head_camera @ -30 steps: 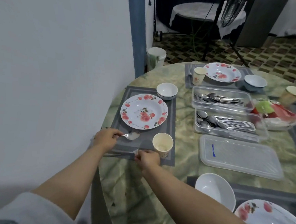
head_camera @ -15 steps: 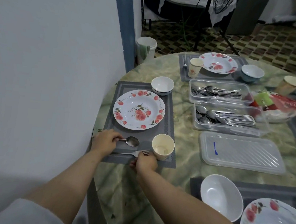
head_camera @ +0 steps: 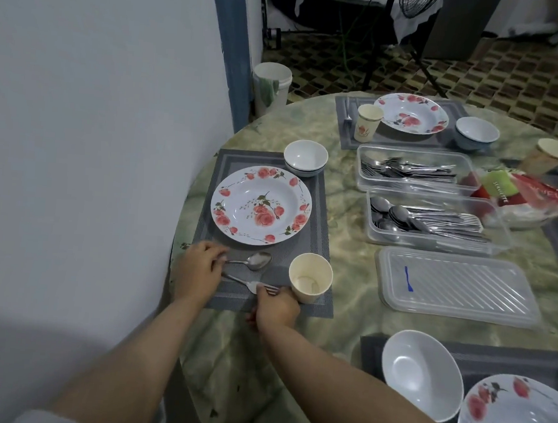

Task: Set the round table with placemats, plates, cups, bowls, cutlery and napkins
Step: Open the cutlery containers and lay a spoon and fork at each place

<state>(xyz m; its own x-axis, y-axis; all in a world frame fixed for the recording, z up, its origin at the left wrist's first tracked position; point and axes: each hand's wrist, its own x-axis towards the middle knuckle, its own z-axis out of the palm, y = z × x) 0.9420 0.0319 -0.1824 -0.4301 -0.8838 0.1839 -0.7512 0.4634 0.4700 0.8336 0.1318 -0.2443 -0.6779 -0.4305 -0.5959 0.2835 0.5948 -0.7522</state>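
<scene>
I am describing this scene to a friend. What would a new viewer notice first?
Two hands work at the near placemat: the left hand holds a spoon, the right hand a fork, beside a paper cup. Above them sits a rose-patterned plate.

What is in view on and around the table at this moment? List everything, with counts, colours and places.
Table: one, green marbled, round.
Placemats: four at least partly seen, grey, round the edge.
Plates: three plus a sliver at the right edge, white with red roses, on placemats.
Bowls: three, white, beside the plates.
Cups: three, cream paper.
Spoon: one, steel, near placemat.
Fork: one, steel, below the spoon.
Cutlery tubs: two, clear, centre.
Lid: one, clear, blue mark.
Napkin pack: one, red and green.
Bucket: one, white, on the floor.
Left hands: holds the spoon handle.
Right hands: pinches the fork.
</scene>
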